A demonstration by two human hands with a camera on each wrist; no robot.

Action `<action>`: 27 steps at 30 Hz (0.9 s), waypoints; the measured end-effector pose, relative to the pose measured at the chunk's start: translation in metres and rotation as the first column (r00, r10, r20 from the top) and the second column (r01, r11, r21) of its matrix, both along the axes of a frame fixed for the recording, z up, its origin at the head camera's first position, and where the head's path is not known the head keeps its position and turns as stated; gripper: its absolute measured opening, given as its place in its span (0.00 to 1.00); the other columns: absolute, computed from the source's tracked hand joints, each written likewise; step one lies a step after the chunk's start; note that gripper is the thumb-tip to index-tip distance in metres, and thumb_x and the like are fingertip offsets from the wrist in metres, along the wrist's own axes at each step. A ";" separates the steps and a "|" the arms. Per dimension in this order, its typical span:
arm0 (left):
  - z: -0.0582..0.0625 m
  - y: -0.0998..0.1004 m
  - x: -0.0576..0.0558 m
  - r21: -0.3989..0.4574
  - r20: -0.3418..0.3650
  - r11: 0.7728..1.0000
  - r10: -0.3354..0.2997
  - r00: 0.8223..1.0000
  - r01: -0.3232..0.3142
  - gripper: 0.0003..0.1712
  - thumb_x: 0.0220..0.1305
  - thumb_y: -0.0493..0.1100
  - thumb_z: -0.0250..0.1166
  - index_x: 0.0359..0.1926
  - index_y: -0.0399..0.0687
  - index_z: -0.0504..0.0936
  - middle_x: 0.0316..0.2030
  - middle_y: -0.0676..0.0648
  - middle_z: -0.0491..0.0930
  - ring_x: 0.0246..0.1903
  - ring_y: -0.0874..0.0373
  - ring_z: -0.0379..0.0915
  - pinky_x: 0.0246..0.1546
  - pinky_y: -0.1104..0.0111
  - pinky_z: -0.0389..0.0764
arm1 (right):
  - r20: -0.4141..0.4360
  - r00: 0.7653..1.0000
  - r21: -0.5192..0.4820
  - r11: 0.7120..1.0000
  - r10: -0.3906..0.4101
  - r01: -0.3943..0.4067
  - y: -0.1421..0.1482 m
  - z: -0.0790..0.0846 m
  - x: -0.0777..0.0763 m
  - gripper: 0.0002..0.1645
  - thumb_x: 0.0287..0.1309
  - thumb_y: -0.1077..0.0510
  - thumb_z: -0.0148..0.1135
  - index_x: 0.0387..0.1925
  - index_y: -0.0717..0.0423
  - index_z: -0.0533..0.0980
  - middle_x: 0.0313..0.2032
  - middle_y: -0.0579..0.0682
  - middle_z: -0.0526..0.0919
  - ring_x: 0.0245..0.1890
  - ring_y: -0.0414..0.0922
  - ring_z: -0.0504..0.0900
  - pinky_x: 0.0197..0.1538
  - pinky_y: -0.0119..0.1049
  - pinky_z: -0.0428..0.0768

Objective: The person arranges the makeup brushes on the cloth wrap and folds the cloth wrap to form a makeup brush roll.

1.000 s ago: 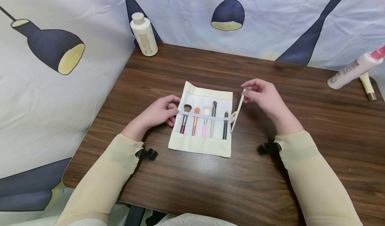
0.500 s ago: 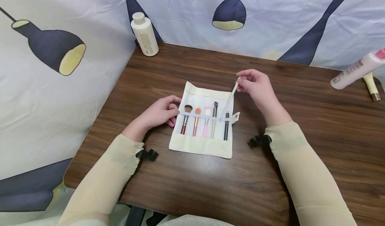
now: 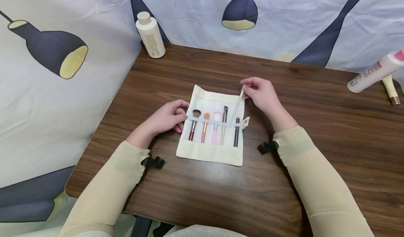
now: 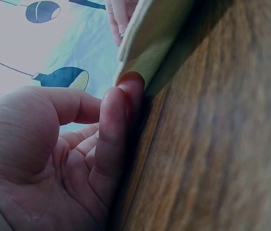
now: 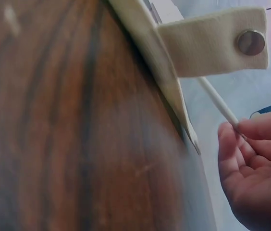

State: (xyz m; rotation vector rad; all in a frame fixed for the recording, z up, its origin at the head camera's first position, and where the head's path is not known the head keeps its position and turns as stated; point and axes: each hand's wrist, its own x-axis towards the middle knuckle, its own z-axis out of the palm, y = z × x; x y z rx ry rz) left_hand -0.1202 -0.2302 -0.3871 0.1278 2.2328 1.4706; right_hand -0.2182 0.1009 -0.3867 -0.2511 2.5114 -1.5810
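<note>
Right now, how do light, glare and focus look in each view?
Head: fairly bright, soft glare on the brown wood-grain table; left wrist: dim, table grain blurred; right wrist: pale haze and blur over the table, cream fabric strap fairly sharp.

On the table (image 3: 195,191), between left hand (image 3: 166,117) and right hand (image 3: 259,93), lies the brush case (image 3: 208,153), five brushes (image 3: 215,133) in it, a stick (image 3: 238,103) reaching between the rightmost two; behind left, a bottle (image 3: 151,37); far right, a second bottle (image 3: 372,74) and tube (image 3: 390,89)
</note>
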 end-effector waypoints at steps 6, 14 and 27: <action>0.001 0.000 0.000 0.006 -0.003 1.000 0.001 1.000 -0.001 0.24 0.71 0.33 0.54 0.66 0.38 0.68 0.30 0.43 0.82 0.23 0.52 0.81 0.27 0.61 0.88 | 0.068 0.996 -0.029 0.998 0.058 -0.056 -0.008 -0.003 0.002 0.17 0.71 0.63 0.62 0.58 0.62 0.77 0.42 0.57 0.85 0.35 0.43 0.84 0.40 0.30 0.85; 0.001 0.000 0.000 0.008 -0.005 1.000 0.000 1.000 0.000 0.24 0.71 0.33 0.54 0.66 0.37 0.68 0.30 0.43 0.82 0.23 0.52 0.81 0.27 0.62 0.88 | 0.118 0.980 0.015 0.987 0.157 -0.160 -0.012 -0.007 0.007 0.12 0.68 0.61 0.66 0.50 0.62 0.82 0.34 0.55 0.88 0.30 0.43 0.83 0.36 0.32 0.84; 0.000 0.000 -0.001 0.005 -0.009 1.000 0.003 1.000 -0.003 0.23 0.71 0.33 0.54 0.66 0.38 0.68 0.30 0.43 0.82 0.23 0.52 0.81 0.27 0.62 0.88 | 0.125 0.957 0.240 0.928 0.262 -0.285 -0.013 0.001 0.015 0.07 0.67 0.55 0.67 0.41 0.51 0.89 0.41 0.50 0.89 0.38 0.46 0.82 0.41 0.35 0.79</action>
